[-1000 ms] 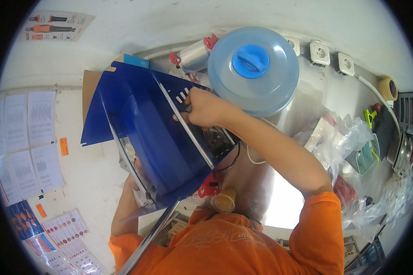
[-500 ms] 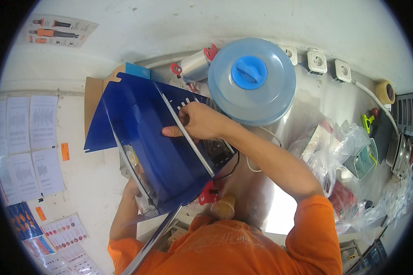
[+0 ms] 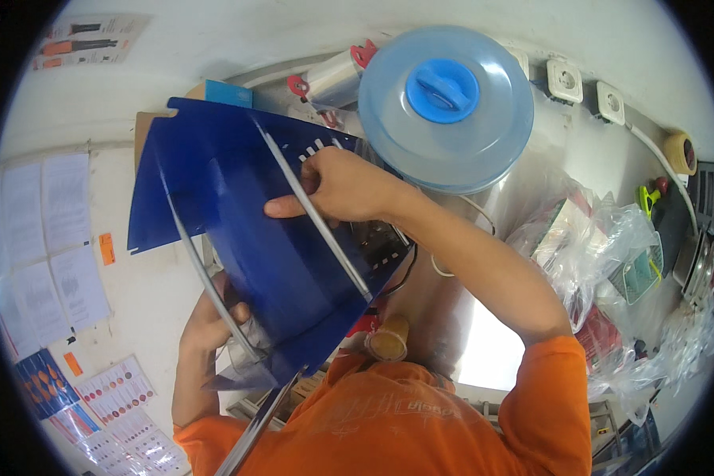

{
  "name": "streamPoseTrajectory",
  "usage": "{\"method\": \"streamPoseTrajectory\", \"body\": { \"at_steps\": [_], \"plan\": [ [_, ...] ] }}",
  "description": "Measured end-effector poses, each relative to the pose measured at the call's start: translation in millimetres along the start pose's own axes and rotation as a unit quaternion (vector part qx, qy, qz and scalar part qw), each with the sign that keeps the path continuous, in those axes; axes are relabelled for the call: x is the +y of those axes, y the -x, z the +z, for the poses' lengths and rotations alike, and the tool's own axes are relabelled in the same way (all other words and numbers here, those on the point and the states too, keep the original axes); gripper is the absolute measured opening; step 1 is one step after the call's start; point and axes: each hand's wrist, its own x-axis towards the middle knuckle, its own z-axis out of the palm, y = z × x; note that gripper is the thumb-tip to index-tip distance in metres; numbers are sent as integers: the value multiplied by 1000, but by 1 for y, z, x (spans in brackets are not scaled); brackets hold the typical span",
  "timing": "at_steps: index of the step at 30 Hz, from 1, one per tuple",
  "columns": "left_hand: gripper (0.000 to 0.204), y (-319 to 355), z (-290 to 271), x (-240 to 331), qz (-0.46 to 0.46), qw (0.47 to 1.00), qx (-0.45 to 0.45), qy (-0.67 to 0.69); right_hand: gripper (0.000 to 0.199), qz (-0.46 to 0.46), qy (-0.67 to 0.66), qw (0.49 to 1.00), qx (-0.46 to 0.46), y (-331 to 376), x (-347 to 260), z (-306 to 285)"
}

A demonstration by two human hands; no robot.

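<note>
A large, glossy dark blue panel [image 3: 242, 254] is tilted in front of me, with slim metal strips along it and a row of slots near its far right side. My right hand [image 3: 349, 186] grips it there: the thumb lies on the blue face and the fingers curl out of sight past a metal strip [image 3: 321, 226]. At the panel's lower left edge is my left hand [image 3: 206, 321], its fingers bent around crumpled greyish material [image 3: 250, 341] beside another metal strip [image 3: 202, 258]. What exactly this material is, I cannot make out.
A big clear blue water bottle [image 3: 484, 103] with a blue cap stands behind the panel. Right of it lie plastic bags [image 3: 571, 254] and a green basket [image 3: 635, 274] on the metal counter. A lidded cup [image 3: 389, 339] stands near my body. Sockets [image 3: 563, 81] line the wall.
My left hand has come further into view along the panel's lower left edge, with the crumpled material now visible at its fingers. The panel and my right hand have shifted slightly left and up.
</note>
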Motion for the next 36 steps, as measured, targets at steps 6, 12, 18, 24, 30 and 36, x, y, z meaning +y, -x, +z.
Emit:
{"method": "streamPoseTrajectory", "body": {
  "at_steps": [6, 12, 18, 24, 30, 36],
  "plan": [
    [127, -15, 28, 39, -4, 993, 24, 113, 65, -66, 120, 989, 56, -7, 19, 3],
    [128, 1, -7, 0, 3, 997, 60, -38, 75, -95, 121, 988, 15, -1, 13, -2],
    [129, -6, 0, 20, -48, 997, 61, -13, 72, -93, 101, 990, 37, 4, 18, 0],
    [129, 0, 4, 32, -88, 994, 70, -8, 66, -122, 17, 988, 97, 4, 27, 15],
    [130, -6, 6, 32, -100, 993, 61, -4, 63, -156, 2, 982, 105, 2, 31, 21],
    [131, -3, 8, 35, -105, 992, 63, 2, 65, -124, 7, 990, 63, 0, 33, 11]
  ]
}}
